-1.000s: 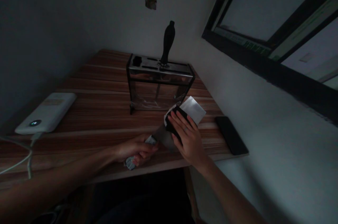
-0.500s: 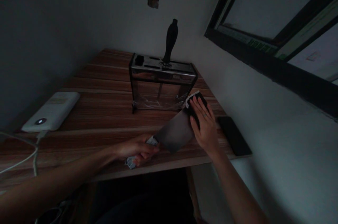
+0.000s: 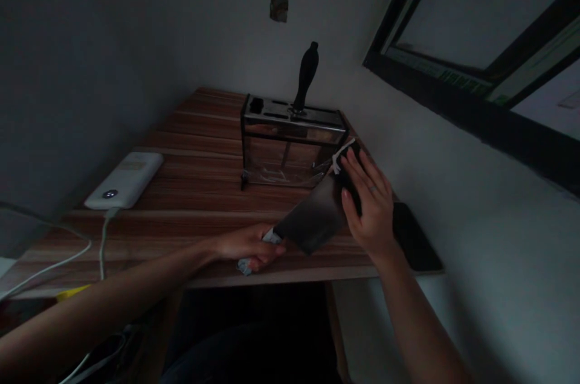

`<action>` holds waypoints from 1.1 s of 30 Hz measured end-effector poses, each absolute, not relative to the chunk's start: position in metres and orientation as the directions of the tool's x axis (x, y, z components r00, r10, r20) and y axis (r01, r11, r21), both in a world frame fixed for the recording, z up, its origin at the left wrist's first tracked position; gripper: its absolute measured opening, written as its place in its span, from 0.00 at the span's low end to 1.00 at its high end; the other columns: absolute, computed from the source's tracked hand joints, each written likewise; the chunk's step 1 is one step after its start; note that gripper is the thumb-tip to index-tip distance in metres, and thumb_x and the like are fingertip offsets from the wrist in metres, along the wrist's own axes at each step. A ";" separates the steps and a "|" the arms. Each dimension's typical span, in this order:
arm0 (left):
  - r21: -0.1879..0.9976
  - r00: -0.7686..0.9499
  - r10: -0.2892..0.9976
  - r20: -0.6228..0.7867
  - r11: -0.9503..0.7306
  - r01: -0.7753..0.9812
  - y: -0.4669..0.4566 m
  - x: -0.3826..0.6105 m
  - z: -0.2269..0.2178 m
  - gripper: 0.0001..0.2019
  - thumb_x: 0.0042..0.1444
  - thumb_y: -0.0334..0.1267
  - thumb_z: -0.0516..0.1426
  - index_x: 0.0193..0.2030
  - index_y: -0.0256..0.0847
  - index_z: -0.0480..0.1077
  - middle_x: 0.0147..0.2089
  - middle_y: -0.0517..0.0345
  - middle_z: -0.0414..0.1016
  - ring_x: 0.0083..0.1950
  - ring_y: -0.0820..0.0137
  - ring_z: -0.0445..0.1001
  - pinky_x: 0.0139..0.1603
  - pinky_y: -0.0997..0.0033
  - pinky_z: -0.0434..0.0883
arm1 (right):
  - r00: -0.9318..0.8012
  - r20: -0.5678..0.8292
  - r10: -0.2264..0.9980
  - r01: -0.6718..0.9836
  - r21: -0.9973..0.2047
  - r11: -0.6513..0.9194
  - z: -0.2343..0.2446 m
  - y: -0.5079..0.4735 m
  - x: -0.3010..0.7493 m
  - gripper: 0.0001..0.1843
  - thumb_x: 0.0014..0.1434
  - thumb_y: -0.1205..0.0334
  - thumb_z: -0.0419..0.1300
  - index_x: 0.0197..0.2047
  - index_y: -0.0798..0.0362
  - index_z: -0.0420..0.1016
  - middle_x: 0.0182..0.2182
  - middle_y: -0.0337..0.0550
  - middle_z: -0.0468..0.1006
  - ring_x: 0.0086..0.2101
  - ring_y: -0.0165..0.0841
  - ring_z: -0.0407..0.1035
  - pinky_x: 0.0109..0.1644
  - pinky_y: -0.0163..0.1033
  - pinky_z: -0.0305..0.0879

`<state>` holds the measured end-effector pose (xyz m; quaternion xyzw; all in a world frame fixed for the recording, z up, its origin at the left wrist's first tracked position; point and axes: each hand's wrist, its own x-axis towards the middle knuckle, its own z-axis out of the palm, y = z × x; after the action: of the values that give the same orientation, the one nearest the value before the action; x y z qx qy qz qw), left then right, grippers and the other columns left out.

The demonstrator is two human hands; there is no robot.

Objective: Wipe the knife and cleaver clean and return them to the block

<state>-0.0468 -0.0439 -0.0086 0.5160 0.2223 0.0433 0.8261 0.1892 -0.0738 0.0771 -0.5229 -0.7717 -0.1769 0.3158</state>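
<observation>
My left hand (image 3: 254,246) is closed around the pale, wrapped handle (image 3: 272,235) of a cleaver. The broad grey cleaver blade (image 3: 312,221) slants up to the right, above the table's front part. On the blade's far end, my right hand (image 3: 371,206) presses a dark pad with a white edge (image 3: 351,154), its fingers nearly straight along it. What the pad is made of cannot be made out in the dim light. Behind the blade stands a see-through knife holder (image 3: 290,157), with a black-handled tool (image 3: 308,76) upright in its top.
A white power bank (image 3: 124,182) with a plugged-in cable (image 3: 103,245) lies at the left of the wood-grain table (image 3: 203,176). By the right edge, a black phone (image 3: 414,236) rests partly behind my right wrist. Walls close in the back and right, with a dark-framed window (image 3: 453,82).
The whole view has shifted, so the table things appear further right. My right hand and the dark pad have moved slightly up along the blade's end. The left hand keeps its grip.
</observation>
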 end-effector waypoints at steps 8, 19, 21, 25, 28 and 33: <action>0.945 0.815 0.491 -0.307 0.261 0.198 -0.040 -0.049 -0.002 0.16 0.48 0.47 0.60 0.27 0.40 0.57 0.13 0.73 0.56 0.12 0.83 0.51 0.11 0.84 0.51 | -0.277 0.687 0.672 0.908 -0.041 0.416 0.082 -0.077 0.186 0.30 0.63 0.64 0.46 0.67 0.45 0.44 0.64 0.37 0.55 0.62 0.38 0.48 0.63 0.51 0.51; 0.963 0.805 0.529 -0.269 0.130 0.236 -0.041 -0.046 0.003 0.16 0.52 0.49 0.55 0.24 0.39 0.59 0.13 0.71 0.54 0.11 0.82 0.51 0.11 0.83 0.52 | -0.305 0.649 0.697 0.928 0.040 0.369 0.067 -0.086 0.175 0.33 0.62 0.66 0.47 0.68 0.48 0.37 0.64 0.42 0.53 0.64 0.42 0.42 0.64 0.62 0.38; 0.964 0.800 0.538 -0.266 0.126 0.236 -0.041 -0.045 0.001 0.14 0.52 0.47 0.55 0.26 0.38 0.62 0.12 0.71 0.54 0.11 0.82 0.51 0.10 0.83 0.51 | -0.371 0.587 0.720 0.907 0.063 0.416 0.059 -0.092 0.167 0.34 0.62 0.66 0.47 0.68 0.51 0.37 0.64 0.43 0.52 0.64 0.41 0.41 0.65 0.60 0.37; 0.966 0.802 0.540 -0.257 0.141 0.215 -0.038 -0.045 -0.007 0.09 0.50 0.40 0.54 0.25 0.38 0.62 0.12 0.69 0.57 0.11 0.81 0.53 0.10 0.83 0.52 | -0.531 0.438 0.725 0.828 0.085 0.555 0.037 -0.106 0.146 0.33 0.59 0.66 0.50 0.67 0.56 0.44 0.64 0.44 0.52 0.64 0.39 0.41 0.66 0.56 0.35; 0.968 0.798 0.549 -0.250 0.147 0.202 -0.038 -0.045 -0.011 0.07 0.46 0.35 0.54 0.21 0.37 0.61 0.12 0.68 0.58 0.11 0.81 0.54 0.09 0.83 0.54 | -0.575 0.369 0.730 0.799 0.065 0.597 0.023 -0.115 0.132 0.32 0.59 0.64 0.52 0.65 0.55 0.49 0.64 0.41 0.51 0.64 0.36 0.40 0.67 0.51 0.30; 0.965 0.728 0.633 -0.264 0.175 0.197 -0.039 -0.048 -0.013 0.07 0.44 0.35 0.53 0.31 0.36 0.66 0.15 0.67 0.63 0.12 0.80 0.58 0.09 0.84 0.55 | -0.585 0.358 0.728 0.791 0.052 0.610 0.011 -0.120 0.118 0.34 0.58 0.61 0.54 0.66 0.57 0.48 0.65 0.41 0.48 0.64 0.34 0.38 0.67 0.47 0.23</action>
<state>-0.0484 -0.0391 -0.0130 0.6225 0.3334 0.1577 0.6903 0.1180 -0.1196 0.0109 -0.4295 -0.8842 -0.1031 0.1522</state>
